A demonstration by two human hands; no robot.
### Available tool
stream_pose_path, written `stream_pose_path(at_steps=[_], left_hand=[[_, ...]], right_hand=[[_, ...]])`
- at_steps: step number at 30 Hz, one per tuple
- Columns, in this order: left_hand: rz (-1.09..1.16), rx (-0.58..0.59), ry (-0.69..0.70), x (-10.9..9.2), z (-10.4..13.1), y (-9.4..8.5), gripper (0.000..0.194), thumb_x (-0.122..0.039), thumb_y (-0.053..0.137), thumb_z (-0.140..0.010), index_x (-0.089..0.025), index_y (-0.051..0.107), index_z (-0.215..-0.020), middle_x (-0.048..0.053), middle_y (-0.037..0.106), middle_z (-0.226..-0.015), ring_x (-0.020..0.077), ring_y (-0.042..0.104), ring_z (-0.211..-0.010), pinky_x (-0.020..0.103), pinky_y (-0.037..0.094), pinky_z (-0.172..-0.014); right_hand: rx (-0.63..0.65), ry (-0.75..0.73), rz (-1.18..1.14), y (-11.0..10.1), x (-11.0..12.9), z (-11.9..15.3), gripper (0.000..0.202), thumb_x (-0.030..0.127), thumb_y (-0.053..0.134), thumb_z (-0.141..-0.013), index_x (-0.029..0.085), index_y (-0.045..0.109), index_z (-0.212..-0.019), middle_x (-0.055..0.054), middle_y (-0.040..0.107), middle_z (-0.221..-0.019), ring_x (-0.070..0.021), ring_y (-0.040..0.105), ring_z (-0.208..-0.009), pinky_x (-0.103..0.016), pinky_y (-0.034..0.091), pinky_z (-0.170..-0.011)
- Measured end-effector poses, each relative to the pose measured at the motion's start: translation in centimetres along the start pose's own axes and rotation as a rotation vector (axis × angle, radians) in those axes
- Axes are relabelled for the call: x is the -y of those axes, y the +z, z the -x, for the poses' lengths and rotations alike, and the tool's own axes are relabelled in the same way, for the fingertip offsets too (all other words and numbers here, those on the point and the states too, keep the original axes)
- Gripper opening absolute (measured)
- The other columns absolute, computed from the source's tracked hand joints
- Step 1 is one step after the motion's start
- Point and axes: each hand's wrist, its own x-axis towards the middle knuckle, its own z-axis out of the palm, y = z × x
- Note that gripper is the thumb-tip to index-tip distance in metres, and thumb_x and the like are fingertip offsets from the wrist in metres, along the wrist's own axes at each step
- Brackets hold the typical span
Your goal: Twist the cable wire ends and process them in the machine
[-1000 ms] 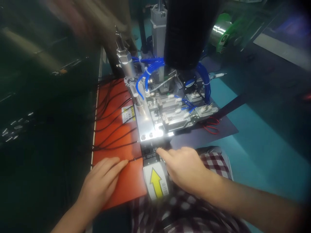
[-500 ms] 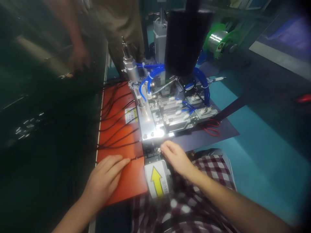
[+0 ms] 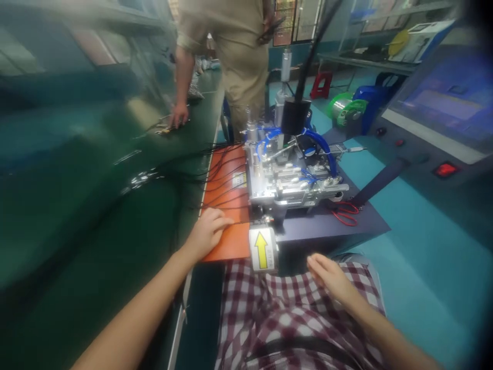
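My left hand point(image 3: 210, 231) rests at the edge of the orange plate point(image 3: 233, 247), fingers closed on a thin black cable point(image 3: 244, 223). From my fingertips the cable runs right to the near end of a metal machine point(image 3: 296, 190), where its tip point(image 3: 266, 220) lies on the track. In front of that track sits a white block marked with a yellow arrow point(image 3: 261, 250). Over my lap, away from the machine, my right hand point(image 3: 329, 275) has its fingers loosely extended and nothing visible in them. Several more black cables point(image 3: 227, 177) lie across the orange plate.
At left is a dark green table point(image 3: 146, 246) with a blurred cable bundle point(image 3: 142, 179). A co-worker's hand point(image 3: 179, 114) touches its far part. A black nozzle point(image 3: 296, 115) hangs over the machine. At right stand a green-rimmed wire spool point(image 3: 342, 109) and a control box point(image 3: 439, 128).
My right hand has left the cable tip at the track and moved right and back over my lap. My left hand stays on the cable. The head view has tilted up.
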Motion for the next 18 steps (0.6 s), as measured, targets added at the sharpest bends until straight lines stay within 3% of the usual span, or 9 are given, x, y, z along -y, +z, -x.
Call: stream_pose_path(at_steps=[4,9,14,18], left_hand=[[0.039,0.003,-0.046,0.6,0.5,0.4,0.027,-0.032,0.055,-0.091,-0.017,0.057,-0.114,0.008,0.06,-0.114,0.0193,0.061,-0.094,0.039,0.053,-0.08],[0.09,-0.002,-0.059,0.8,0.7,0.4,0.027,-0.032,0.055,-0.091,-0.017,0.057,-0.114,0.008,0.06,-0.114,0.0191,0.061,-0.094,0.039,0.053,-0.079],[0.11,-0.039,-0.03,0.2,0.5,-0.2,0.015,-0.024,0.051,-0.093,-0.015,0.062,-0.1,0.004,0.062,-0.093,0.0155,0.061,-0.082,0.033,0.052,-0.072],[0.104,-0.059,-0.031,0.2,0.1,-0.4,0.03,-0.012,0.041,-0.091,-0.02,0.069,-0.096,0.004,0.06,-0.082,0.0153,0.058,-0.079,0.027,0.05,-0.069]], right_hand=[[0.02,0.04,0.059,-0.6,-1.3,0.9,0.049,0.068,0.054,-0.068,0.022,0.04,-0.056,0.007,0.035,-0.049,-0.0086,0.027,-0.043,-0.024,0.021,-0.043],[0.04,0.072,0.073,0.0,-2.8,0.7,0.052,0.07,0.054,-0.067,0.022,0.039,-0.055,0.007,0.035,-0.048,-0.0087,0.028,-0.042,-0.024,0.023,-0.043],[0.029,0.1,0.054,1.5,-3.9,0.4,0.053,0.072,0.052,-0.066,0.022,0.037,-0.057,0.007,0.036,-0.048,-0.0089,0.03,-0.042,-0.024,0.025,-0.044],[0.031,0.154,0.034,2.6,-4.4,0.5,0.053,0.071,0.051,-0.068,0.022,0.034,-0.058,0.007,0.036,-0.047,-0.008,0.027,-0.042,-0.023,0.023,-0.045]])
